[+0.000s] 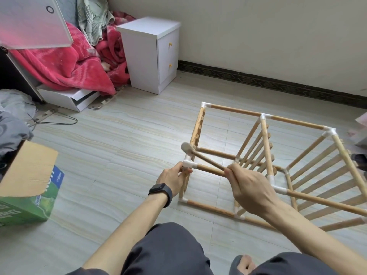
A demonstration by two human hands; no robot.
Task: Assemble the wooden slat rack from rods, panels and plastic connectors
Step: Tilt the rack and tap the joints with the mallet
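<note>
Fingers of the left hand [174,178] curl round a white plastic connector [189,164] at the near upper corner of the wooden rack [236,110]. The right hand [250,187] grips the thin handle of a mallet [186,147], whose pale head is just above that connector; whether they touch cannot be told. The rack stands on the tiled floor [119,135], with slat panels set between its rods. A black watch [161,192] circles the left wrist. A cardboard box [25,175] sits to the left, a white cabinet [147,54] beyond.
</note>
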